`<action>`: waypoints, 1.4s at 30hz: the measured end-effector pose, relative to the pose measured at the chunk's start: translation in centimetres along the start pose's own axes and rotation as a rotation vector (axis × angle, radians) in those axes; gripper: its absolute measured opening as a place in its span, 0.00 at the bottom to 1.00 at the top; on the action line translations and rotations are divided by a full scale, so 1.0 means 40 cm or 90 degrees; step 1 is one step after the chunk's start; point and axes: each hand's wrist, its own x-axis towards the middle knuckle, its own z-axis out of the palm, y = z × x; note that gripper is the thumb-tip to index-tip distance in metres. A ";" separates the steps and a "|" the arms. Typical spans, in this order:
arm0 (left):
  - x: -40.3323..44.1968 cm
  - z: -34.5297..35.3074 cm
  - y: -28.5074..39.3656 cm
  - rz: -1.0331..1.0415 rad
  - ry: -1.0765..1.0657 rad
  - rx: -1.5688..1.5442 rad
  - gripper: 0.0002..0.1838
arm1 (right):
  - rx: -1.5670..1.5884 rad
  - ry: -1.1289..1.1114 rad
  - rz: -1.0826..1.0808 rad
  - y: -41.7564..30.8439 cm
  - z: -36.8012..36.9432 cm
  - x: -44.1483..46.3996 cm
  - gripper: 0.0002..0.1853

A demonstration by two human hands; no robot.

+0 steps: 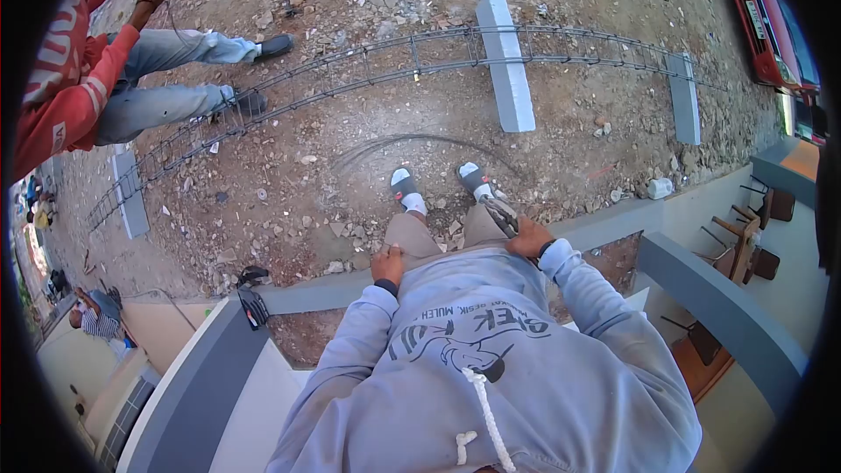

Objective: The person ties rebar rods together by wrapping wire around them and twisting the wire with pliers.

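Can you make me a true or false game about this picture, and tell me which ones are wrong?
1. The right hand holds a dark metal plier-like tool. True.
2. The left hand holds a wooden hammer. False: no tool shows in it; it is by the beige cloth shorts.
3. The long, narrow cage of grey steel bars crosses three pale grey oblong blocks. True.
4. The person in the red long-sleeved top is sitting down. False: that person stands by the cage.
5. A red car shows at the picture's upper right. True.
6. The camera wearer's long-sleeved cloth top with a white cord is yellow. False: it is pale blue-grey.
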 end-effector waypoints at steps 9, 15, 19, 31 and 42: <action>0.016 -0.059 0.033 0.045 -0.080 0.173 0.21 | 0.102 0.054 0.053 -0.024 0.100 -0.093 0.33; 0.014 -0.095 0.024 0.083 -0.113 -0.014 0.21 | 0.218 -0.071 0.063 0.025 0.066 -0.125 0.29; -0.023 -0.162 0.098 0.250 -0.170 -0.034 0.19 | 0.215 -0.130 -0.025 0.092 -0.010 -0.007 0.28; 0.796 0.065 0.300 0.213 -0.086 -0.398 0.17 | -0.065 0.205 -0.106 0.065 -0.039 1.216 0.33; 1.158 0.179 0.353 0.301 -0.203 -0.417 0.16 | 0.632 0.042 -0.476 -0.273 -0.083 1.155 0.17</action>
